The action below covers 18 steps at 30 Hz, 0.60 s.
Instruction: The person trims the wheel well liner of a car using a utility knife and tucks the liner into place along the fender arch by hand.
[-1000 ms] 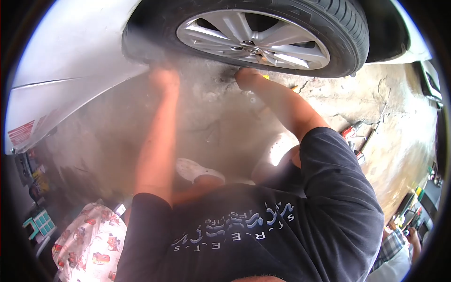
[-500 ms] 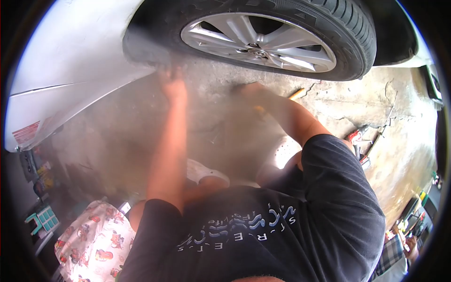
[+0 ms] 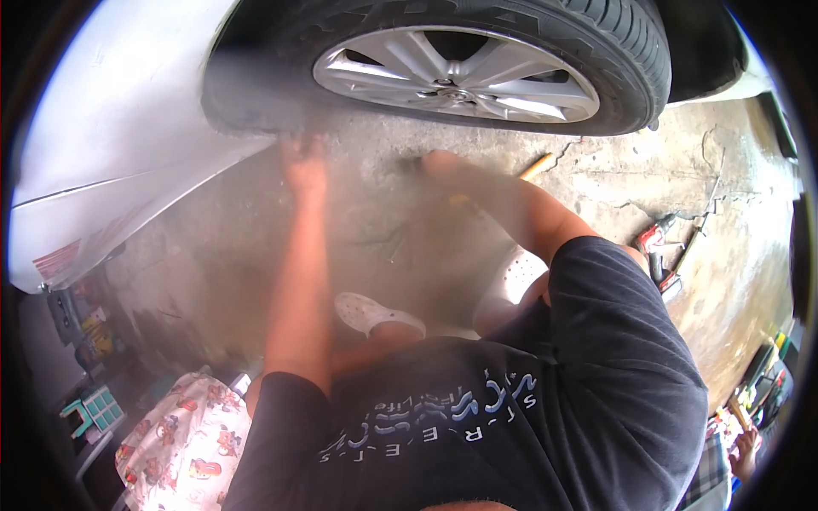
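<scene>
A car's wheel (image 3: pixel 460 72), with a silver spoked rim and black tire, fills the top of the head view. My left hand (image 3: pixel 304 162) is low beside the white car body panel (image 3: pixel 128 111), close to its bottom edge near the tire. Haze blurs its fingers. My right hand (image 3: pixel 439 162) is down near the concrete floor in front of the wheel, beside a small dark shape I cannot make out. Its fingers are also too hazy to read. A yellow handle (image 3: pixel 537 166) shows just past my right forearm, its other end hidden.
On the floor to the right lie a red-and-black power tool (image 3: pixel 656 238) and a long thin rod (image 3: pixel 705 217). A patterned cloth (image 3: pixel 187 443) and a teal organizer (image 3: pixel 98 413) sit at lower left. Another person's hand (image 3: pixel 745 451) shows at lower right.
The camera view has shifted slightly, so the wheel appears a little further left and up. My left hand appears slightly lower and further left; my right hand is nearly in the same place.
</scene>
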Tool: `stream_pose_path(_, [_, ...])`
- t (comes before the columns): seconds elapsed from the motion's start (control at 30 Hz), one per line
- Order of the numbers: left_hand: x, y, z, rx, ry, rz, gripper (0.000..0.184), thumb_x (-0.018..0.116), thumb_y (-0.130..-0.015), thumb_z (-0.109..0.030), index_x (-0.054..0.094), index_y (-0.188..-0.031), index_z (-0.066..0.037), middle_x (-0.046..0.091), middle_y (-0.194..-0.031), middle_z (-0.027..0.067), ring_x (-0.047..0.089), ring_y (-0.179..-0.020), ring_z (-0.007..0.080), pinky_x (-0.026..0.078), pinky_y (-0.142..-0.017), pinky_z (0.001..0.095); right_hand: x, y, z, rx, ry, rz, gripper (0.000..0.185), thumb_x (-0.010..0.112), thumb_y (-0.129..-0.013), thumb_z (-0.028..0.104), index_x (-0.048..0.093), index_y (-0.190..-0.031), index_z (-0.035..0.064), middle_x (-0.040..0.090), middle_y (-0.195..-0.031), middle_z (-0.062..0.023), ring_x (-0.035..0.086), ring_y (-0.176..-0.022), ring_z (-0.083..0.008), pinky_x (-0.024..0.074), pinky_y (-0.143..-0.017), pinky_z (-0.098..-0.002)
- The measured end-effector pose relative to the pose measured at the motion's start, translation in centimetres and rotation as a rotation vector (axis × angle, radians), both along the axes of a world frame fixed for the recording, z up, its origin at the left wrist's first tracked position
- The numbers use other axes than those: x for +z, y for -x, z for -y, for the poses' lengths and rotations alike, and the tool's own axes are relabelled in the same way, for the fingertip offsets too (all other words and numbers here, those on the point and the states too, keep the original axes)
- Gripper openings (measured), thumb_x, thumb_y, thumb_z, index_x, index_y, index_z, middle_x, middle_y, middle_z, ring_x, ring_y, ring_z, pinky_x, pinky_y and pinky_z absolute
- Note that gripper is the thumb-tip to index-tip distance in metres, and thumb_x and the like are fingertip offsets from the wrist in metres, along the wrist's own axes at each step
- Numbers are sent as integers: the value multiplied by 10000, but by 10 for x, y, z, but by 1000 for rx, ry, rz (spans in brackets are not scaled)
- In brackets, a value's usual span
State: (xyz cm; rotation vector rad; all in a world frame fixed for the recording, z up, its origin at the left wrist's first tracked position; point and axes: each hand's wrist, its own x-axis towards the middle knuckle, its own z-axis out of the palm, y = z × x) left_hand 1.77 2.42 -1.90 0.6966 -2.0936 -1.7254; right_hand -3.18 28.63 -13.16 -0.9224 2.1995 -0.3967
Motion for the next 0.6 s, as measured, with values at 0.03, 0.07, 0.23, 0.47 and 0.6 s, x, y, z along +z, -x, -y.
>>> stream_pose_path(0.03, [-5,-1,7,-54,80,-1,681,528,-927,81,156,-1496,43,260,-1528,336,670,-1036,316,586,-817,376,-15,5,16,-51,91,43,279,606,-810,140,723,-1044,44,697,-1127,-189,677,-996,-375,550,-870,-437])
stream_pose_path(0.07, [-8,-2,12,-60,82,-2,681,528,-927,81,156,-1496,43,260,-1528,336,670,-1036,316,586,-817,376,2,7,28,-222,214,197,272,611,-796,102,725,-1033,32,704,-1110,-182,687,-966,-349,555,-847,-422])
stream_pose_path(0.23, [0,-10,36,-157,483,274,717,705,-909,-250,379,-1441,103,478,-1466,236,433,-1385,340,328,-1147,382,137,27,86,-833,943,1000,234,644,-851,-37,684,-1080,-21,692,-1023,-130,694,-900,-229,606,-800,-331])
stream_pose_path(0.47, [27,-5,35,-204,409,225,423,661,-937,-187,553,-1268,52,642,-1236,231,603,-1159,344,446,-992,409,122,33,158,-1014,1227,1325,182,670,-902,18,635,-1078,-16,676,-973,-123,696,-866,-221,624,-733,-307])
stream_pose_path(0.6, [13,-2,62,-295,438,291,349,516,-879,66,453,-1223,58,591,-1259,178,701,-847,187,549,-664,274,122,32,168,-1083,1258,1380,98,678,-892,4,621,-971,-2,664,-921,-107,680,-792,-198,614,-682,-294])
